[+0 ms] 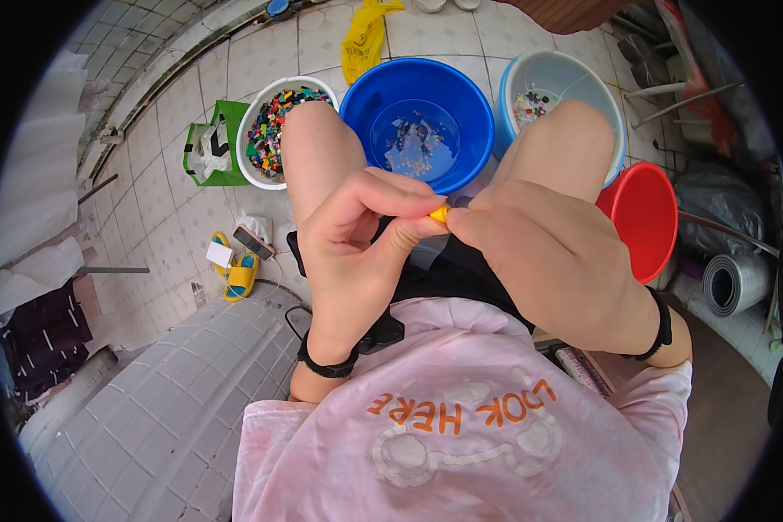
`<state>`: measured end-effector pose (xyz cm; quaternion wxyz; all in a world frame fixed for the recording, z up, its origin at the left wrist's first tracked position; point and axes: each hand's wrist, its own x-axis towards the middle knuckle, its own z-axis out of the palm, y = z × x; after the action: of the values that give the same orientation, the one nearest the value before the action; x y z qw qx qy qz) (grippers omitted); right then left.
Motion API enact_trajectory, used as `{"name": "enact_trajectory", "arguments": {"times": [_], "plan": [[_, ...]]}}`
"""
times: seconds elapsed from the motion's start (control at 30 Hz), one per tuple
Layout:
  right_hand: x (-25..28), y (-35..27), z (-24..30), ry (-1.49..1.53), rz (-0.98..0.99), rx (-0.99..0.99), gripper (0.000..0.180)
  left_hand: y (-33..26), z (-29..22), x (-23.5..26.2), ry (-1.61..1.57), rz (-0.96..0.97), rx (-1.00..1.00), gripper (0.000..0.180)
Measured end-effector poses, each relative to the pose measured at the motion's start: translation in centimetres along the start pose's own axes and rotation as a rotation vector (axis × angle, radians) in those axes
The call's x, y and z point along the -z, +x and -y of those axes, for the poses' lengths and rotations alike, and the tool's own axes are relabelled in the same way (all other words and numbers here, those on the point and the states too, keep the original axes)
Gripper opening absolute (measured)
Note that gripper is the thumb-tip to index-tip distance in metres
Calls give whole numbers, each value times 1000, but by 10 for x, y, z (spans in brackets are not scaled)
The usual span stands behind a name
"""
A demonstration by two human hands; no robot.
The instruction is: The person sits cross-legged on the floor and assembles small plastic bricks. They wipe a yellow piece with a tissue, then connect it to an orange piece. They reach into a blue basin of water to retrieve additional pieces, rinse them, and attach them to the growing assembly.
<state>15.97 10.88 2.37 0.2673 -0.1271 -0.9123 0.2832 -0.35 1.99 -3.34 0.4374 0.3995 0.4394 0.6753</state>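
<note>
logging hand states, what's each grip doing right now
Left hand: closed, pinching a small yellow piece.
Right hand: thumb by the piece, fingers partly hidden; cannot tell its grip.

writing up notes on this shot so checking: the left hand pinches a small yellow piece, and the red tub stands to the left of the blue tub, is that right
Not quite: the head view shows the red tub to the right of the blue tub. The left hand does pinch a small yellow piece.
</note>
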Motion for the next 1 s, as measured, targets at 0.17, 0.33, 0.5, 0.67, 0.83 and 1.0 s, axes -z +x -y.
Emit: {"name": "enact_trajectory", "arguments": {"times": [0.17, 0.33, 0.5, 0.67, 0.83, 1.0], "plan": [[12, 9, -8, 129, 95, -229, 9, 0, 0, -1, -4, 52, 45, 12], [22, 15, -15, 368, 214, -412, 6, 0, 4, -4, -103, 60, 96, 12], [18, 15, -21, 715, 169, -549, 5, 4, 8, -4, -164, 70, 112, 13], [22, 16, -24, 895, 201, -685, 8, 4, 11, -4, -178, 81, 80, 13], [28, 17, -18, 969, 165, -727, 10, 4, 12, -1, -222, 51, 69, 14], [18, 14, -10, 898, -14, -619, 9, 5, 11, 2, -297, 96, 90, 15]]}}
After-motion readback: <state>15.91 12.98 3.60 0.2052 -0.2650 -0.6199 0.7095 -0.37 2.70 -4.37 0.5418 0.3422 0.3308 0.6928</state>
